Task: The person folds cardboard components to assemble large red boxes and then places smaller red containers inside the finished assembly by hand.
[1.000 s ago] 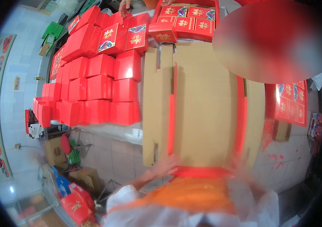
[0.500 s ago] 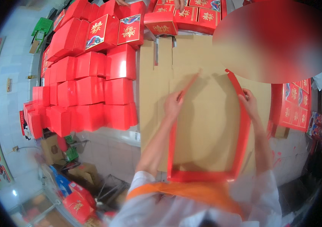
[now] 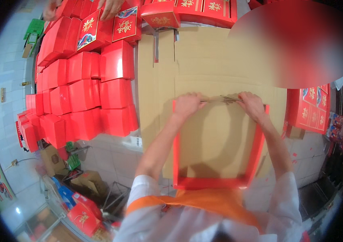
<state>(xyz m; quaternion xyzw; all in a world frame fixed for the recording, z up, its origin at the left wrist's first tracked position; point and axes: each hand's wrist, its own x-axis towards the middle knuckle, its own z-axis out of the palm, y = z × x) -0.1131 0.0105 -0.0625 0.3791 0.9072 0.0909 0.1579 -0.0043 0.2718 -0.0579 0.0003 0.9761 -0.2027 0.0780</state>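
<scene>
A red cardboard frame (image 3: 211, 183), made of narrow upright walls, stands on brown cardboard in front of me. Its near side rests close to my orange apron (image 3: 211, 199). My left hand (image 3: 189, 105) pinches the far left end of the strip, and my right hand (image 3: 254, 105) grips the far right end. Between them the two thin end flaps (image 3: 224, 99) are bent inward across the far side and meet or overlap near the middle; whether they are joined I cannot tell. My fingers partly cover the far corners.
Rows of red boxes (image 3: 117, 60) fill the left side. Another person's hands (image 3: 111, 7) touch boxes at the far left. A red tray of boxes (image 3: 205, 12) stands at the back, another stack (image 3: 308, 109) at the right. Flat brown cardboard (image 3: 219, 48) covers the work surface.
Both hands have folded the strip's two free ends inward, so the open far side is now bridged. The view has shifted slightly. Another person's hands have moved over the far-left boxes.
</scene>
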